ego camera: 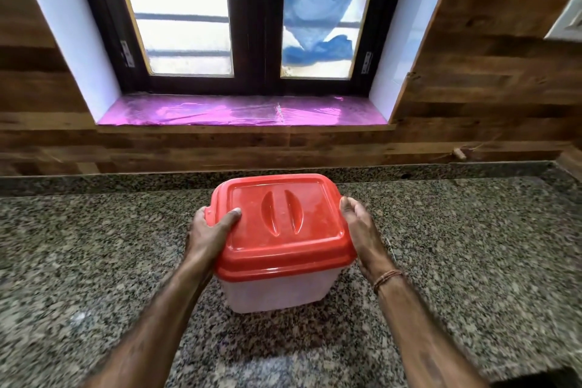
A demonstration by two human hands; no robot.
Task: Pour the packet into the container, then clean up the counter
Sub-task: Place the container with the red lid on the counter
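Translucent container [277, 290] sits mid-counter [94, 246], toward back edge. Left hand [211, 230] grips red lid [283, 220] at left rim, thumb on top. Right hand [362, 230] relaxed, just beside right rim. Packet unseen. Best pry both rims evenly.

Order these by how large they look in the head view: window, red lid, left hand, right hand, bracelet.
1. window
2. red lid
3. left hand and right hand: about alike, so I do not rank them
4. bracelet, on the right wrist
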